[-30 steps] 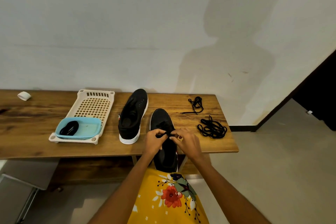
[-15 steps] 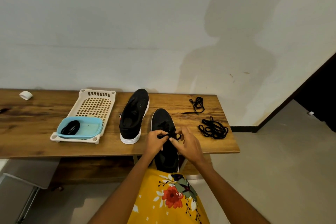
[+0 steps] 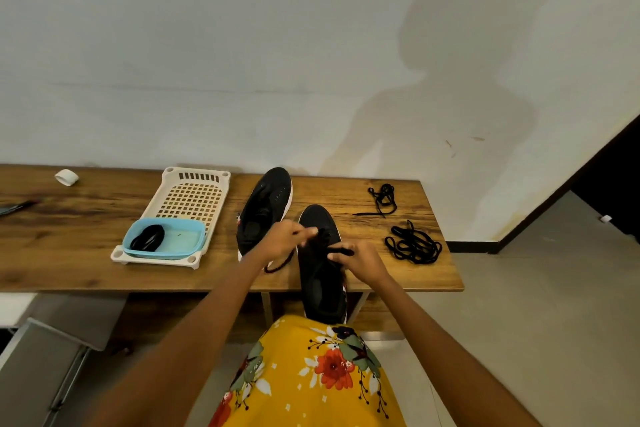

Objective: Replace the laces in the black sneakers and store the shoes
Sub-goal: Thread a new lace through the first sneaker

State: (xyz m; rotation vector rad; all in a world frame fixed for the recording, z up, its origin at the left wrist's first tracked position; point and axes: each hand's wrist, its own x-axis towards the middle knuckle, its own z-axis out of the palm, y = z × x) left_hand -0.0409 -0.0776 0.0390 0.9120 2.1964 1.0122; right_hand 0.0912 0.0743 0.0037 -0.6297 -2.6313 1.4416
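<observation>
A black sneaker [image 3: 320,274] lies toe-away on the wooden table [image 3: 69,253], its heel sticking out past the front edge. My left hand [image 3: 282,241] pinches one black lace end over the shoe's eyelets, and a stretch of lace [image 3: 277,265] droops below it. My right hand [image 3: 360,262] pinches the other lace end on the shoe's right side. The second black sneaker [image 3: 265,210] rests just left of it, white sole showing. Two loose black laces lie on the table to the right: a small one [image 3: 382,198] and a bigger tangle [image 3: 414,246].
A cream perforated tray [image 3: 188,198] sits at centre left with a light blue tub [image 3: 168,243] on it, holding a black coil [image 3: 148,237]. A small white roll [image 3: 66,177] lies far left. The wall runs behind the table; bare floor lies to the right.
My hands have drawn apart over the shoe: the left one moved up and left with its lace end, the right one shifted right and back. A loop of lace now hangs below the left hand.
</observation>
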